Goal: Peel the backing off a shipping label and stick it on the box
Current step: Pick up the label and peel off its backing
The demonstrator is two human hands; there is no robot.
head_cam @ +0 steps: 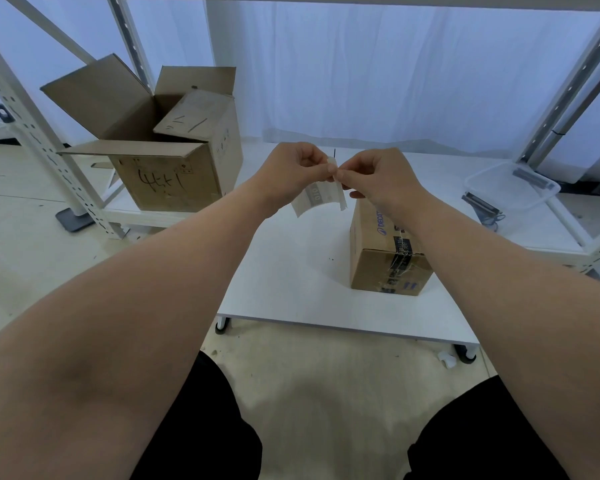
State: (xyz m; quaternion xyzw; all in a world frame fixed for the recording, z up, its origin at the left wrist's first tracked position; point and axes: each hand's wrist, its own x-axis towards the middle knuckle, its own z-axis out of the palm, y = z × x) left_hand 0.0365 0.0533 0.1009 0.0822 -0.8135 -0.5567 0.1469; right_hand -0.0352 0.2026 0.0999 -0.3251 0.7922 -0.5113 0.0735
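Left hand (297, 168) and right hand (378, 171) both pinch the white printed paper label (321, 197) at frame centre; sealed brown cardboard box (378, 258) on the white table (291, 271) lower right

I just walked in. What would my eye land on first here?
In the middle of the view, the left hand and right hand pinch the top of a small white shipping label held in the air. Just below the right hand, a taped cardboard box sits on a low white table. Further left, a bigger open box with handwriting stands on a shelf.
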